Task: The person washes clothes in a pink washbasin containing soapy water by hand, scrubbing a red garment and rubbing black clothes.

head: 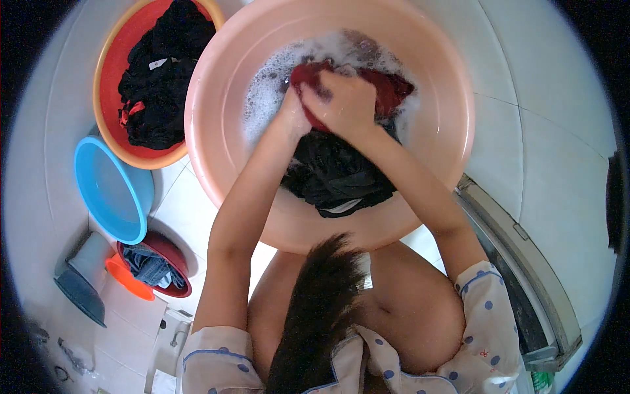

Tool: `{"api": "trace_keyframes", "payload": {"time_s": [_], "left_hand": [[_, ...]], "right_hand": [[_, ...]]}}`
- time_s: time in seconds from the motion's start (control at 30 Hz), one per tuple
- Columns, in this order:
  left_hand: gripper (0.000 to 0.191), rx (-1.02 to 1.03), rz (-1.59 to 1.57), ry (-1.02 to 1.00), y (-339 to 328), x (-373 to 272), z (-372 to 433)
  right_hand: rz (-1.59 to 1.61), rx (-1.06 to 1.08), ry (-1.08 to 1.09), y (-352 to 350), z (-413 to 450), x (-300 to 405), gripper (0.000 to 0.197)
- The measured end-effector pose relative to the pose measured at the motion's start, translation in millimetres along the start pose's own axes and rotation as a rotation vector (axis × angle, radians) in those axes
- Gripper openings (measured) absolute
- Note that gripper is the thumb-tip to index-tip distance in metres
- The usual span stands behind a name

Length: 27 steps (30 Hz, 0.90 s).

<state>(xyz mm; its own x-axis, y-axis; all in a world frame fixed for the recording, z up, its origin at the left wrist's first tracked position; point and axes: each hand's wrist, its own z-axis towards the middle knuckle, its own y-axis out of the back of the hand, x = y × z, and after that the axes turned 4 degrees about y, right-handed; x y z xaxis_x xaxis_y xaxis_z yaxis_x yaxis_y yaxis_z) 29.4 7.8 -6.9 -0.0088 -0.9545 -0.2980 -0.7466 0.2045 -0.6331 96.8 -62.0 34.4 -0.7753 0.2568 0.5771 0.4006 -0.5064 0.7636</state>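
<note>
A large pink plastic basin [327, 234] stands before my knees, with sudsy water [266, 93] towards its far side. Dark red wet cloth [391, 93] is bunched up in the suds. My right hand [344, 101] grips a fold of it from above. Close against that fold, my left hand [294, 112] holds the cloth from the left, its fingers mostly hidden behind the fabric. Nearer to me lies a heap of black clothing [339, 170] in the same basin, with a small pale patch at its near edge.
At the upper left, an orange-rimmed red basin [106, 88] holds black garments [162, 83]. Below it are a tilted blue basin [110, 192] and a dark red basin [182, 271] with denim [147, 263]. A grey-framed ledge [521, 231] runs along the right tiled wall [556, 147].
</note>
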Motion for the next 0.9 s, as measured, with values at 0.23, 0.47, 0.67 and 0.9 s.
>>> {"api": "trace_keyframes", "payload": {"time_s": [0.23,0.47,0.67,0.9], "left_hand": [[0.027,-0.362,1.190,-0.319,-14.2,-58.3,-57.5],[0.039,-0.630,1.749,-0.835,-1.2,-33.9,-40.5],[0.049,-0.546,2.192,-0.496,22.9,24.2,-12.7],[0.052,-0.317,1.954,-0.099,51.6,-5.8,10.4]], "right_hand": [[-0.002,-0.083,-0.252,44.4,30.5,-57.6,0.020],[-0.157,0.197,-0.112,32.8,18.3,-61.3,0.034],[-0.507,0.314,0.084,-31.2,-21.4,-57.2,0.046],[-0.473,0.711,0.018,-59.6,19.5,-78.5,0.030]]}}
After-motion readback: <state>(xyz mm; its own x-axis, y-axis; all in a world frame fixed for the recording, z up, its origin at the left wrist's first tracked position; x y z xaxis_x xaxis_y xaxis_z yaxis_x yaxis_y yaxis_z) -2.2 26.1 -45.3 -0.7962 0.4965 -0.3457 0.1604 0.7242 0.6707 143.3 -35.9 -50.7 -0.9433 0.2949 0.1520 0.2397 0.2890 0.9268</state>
